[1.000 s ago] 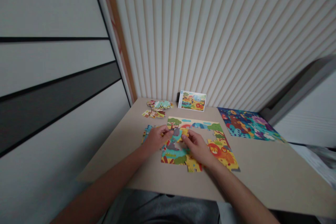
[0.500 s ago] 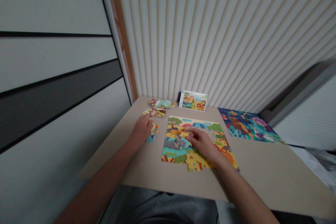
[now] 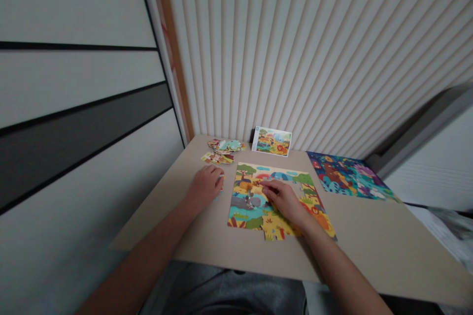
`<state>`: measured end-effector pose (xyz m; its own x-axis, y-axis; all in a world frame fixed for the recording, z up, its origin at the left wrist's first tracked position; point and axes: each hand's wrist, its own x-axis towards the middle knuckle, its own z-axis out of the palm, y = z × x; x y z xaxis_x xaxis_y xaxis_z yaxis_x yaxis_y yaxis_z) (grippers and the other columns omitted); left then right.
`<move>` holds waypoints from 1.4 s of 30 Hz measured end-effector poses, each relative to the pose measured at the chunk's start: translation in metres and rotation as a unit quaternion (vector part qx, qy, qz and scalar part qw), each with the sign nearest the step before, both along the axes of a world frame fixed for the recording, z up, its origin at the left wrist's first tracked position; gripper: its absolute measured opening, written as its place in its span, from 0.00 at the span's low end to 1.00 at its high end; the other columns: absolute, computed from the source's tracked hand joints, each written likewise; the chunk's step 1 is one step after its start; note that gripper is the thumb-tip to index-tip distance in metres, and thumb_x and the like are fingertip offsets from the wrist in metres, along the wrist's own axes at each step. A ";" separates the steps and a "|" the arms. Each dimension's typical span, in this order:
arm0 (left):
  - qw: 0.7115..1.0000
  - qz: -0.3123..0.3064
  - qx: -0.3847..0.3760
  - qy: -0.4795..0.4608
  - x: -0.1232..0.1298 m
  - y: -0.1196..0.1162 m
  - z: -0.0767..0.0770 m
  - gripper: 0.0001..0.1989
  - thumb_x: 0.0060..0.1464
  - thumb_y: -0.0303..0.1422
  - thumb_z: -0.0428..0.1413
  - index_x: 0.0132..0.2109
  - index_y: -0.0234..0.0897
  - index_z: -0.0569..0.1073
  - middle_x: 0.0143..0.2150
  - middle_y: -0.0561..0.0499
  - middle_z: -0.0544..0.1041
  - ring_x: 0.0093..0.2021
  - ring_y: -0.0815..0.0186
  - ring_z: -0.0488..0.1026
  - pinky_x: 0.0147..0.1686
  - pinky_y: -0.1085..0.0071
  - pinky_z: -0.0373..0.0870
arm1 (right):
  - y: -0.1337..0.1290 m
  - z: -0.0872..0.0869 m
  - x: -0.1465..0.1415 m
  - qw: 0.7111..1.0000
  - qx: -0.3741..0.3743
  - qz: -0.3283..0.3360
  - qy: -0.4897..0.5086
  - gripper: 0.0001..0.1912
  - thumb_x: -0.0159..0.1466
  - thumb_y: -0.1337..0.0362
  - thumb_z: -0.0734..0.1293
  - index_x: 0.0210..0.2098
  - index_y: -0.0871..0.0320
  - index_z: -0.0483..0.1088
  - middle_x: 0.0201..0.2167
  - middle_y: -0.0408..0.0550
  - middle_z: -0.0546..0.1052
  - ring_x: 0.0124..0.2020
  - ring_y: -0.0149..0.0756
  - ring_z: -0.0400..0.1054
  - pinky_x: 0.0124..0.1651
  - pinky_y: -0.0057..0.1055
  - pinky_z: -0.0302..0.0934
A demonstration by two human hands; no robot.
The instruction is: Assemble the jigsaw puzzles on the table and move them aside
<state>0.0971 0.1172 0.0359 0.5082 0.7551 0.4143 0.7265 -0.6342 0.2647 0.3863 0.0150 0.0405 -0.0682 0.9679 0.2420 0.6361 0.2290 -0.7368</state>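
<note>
A partly assembled jigsaw puzzle (image 3: 247, 216) of savanna animals lies flat on the table, with a gap in its upper right part. My right hand (image 3: 284, 201) is over the middle of it, thumb and index finger bent together at a puzzle piece that they mostly cover. Left of the puzzle, my left hand (image 3: 205, 187) rests with curled fingers on a small cluster of joined puzzle pieces (image 3: 222, 183). Only the edge of that cluster shows, and what the fingers hold is hidden. Beyond that hand lie a few loose puzzle pieces (image 3: 218, 158).
A heap of puzzle pieces (image 3: 227, 145) sits at the back left of the table (image 3: 207, 246). A picture card (image 3: 272, 141) of the savanna scene leans upright at the back. To the right lies a dark blue finished puzzle (image 3: 351, 177). A pleated blind (image 3: 258, 49) hangs behind.
My left hand has drawn back from the loose pieces and now covers the small joined cluster. My right hand stays nearly in place; the yellow piece at its fingertips shows less.
</note>
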 end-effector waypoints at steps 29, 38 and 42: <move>0.935 -0.349 -0.012 0.068 0.019 -0.038 0.013 0.18 0.64 0.34 0.54 0.59 0.50 0.74 0.54 0.45 0.74 0.53 0.55 0.70 0.55 0.58 0.64 | -0.011 0.008 0.022 0.987 0.038 0.073 -0.140 0.13 0.66 0.54 0.70 0.45 0.53 0.80 0.41 0.51 0.80 0.44 0.43 0.72 0.51 0.38 0.63; 0.926 -0.370 0.000 0.081 0.016 -0.031 0.009 0.22 0.66 0.35 0.50 0.65 0.49 0.67 0.64 0.46 0.71 0.64 0.55 0.66 0.64 0.54 0.57 | -0.012 0.004 0.019 0.969 0.050 0.089 -0.225 0.12 0.69 0.56 0.68 0.47 0.52 0.81 0.40 0.50 0.77 0.43 0.40 0.71 0.49 0.34 0.62; 0.926 -0.365 0.000 0.100 0.016 -0.031 0.009 0.21 0.67 0.33 0.48 0.65 0.49 0.67 0.64 0.47 0.72 0.67 0.56 0.64 0.68 0.52 0.51 | -0.022 0.015 0.014 0.950 0.058 0.087 -0.294 0.13 0.72 0.57 0.64 0.41 0.52 0.81 0.41 0.50 0.75 0.45 0.40 0.68 0.51 0.36 0.58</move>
